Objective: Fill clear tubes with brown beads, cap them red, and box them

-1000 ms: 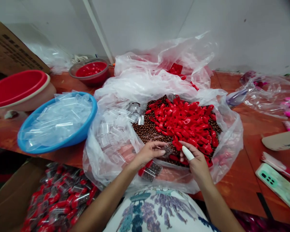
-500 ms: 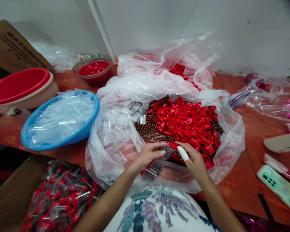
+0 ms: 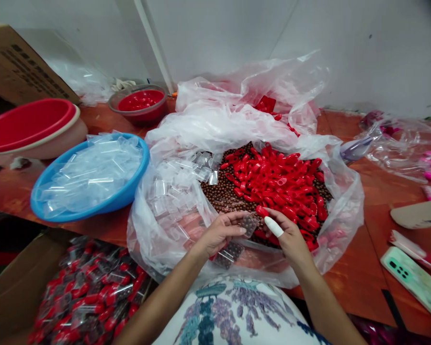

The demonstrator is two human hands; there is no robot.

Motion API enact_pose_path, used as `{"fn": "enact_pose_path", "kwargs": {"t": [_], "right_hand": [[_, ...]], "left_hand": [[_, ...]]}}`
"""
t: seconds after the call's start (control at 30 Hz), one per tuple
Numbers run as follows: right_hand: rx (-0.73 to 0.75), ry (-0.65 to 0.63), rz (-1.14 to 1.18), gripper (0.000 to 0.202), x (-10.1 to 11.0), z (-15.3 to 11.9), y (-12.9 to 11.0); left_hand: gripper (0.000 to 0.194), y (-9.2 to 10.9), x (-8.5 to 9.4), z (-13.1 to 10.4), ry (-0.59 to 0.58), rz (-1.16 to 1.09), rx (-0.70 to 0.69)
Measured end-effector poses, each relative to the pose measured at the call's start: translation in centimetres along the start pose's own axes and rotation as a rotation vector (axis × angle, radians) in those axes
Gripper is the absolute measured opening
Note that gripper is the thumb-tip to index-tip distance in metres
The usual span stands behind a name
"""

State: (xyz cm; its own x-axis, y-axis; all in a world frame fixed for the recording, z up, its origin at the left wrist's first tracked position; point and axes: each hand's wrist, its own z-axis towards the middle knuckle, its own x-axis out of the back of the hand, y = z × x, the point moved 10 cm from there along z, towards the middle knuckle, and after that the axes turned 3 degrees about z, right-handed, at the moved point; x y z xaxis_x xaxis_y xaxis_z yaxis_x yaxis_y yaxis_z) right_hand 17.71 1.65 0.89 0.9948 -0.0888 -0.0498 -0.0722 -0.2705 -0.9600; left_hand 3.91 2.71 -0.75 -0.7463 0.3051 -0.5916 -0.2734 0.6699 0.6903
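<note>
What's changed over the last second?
The red cap has turned in the fingertips of the right hand: it hung down at first, then lay sideways, and now slants up and left. Nothing was visibly picked up or let go; the left hand keeps its clear case. The view shifted slightly. The blue basin and beads stayed put.

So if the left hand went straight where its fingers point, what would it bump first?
The left hand would probably bump the red piece held by the right hand first, though depth is hard to judge.
</note>
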Motion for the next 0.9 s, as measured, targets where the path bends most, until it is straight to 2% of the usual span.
{"fn": "enact_pose_path", "kwargs": {"t": [0.1, 0.27, 0.4, 0.47, 0.67, 0.8, 0.9], "right_hand": [[0.044, -0.024, -0.049, 0.034, -0.4, -0.2, -0.8], [0.220, -0.093, -0.216, 0.030, -1.4, -0.8, -2.9], [0.190, 0.032, -0.273, 0.036, -0.2, -0.9, -2.5], [0.169, 0.054, -0.269, 0.035, 0.2, -0.9, -2.2], [0.153, -0.107, -0.358, 0.033, -1.2, -0.7, -1.9], [0.309, -0.145, -0.503, 0.032, -1.8, -0.7, -3.2], [0.311, -0.136, -0.521, 0.032, -1.8, -0.7, -3.3]], "left_hand": [[0.052, 0.0, 0.1, 0.0, 0.023, 0.036, -0.020], [0.049, 0.5, 0.5, 0.0, 0.085, 0.155, -0.111], [0.047, 0.9, 0.3, -0.2, 0.079, 0.217, -0.154], [0.046, 1.0, 0.2, -0.3, 0.075, 0.236, -0.161], [0.046, 0.6, 0.4, -0.2, 0.084, 0.245, -0.145], [0.046, 0.7, 0.2, -0.2, 0.064, 0.245, -0.149], [0.045, 0.8, -0.1, -0.1, 0.047, 0.252, -0.159]]}}
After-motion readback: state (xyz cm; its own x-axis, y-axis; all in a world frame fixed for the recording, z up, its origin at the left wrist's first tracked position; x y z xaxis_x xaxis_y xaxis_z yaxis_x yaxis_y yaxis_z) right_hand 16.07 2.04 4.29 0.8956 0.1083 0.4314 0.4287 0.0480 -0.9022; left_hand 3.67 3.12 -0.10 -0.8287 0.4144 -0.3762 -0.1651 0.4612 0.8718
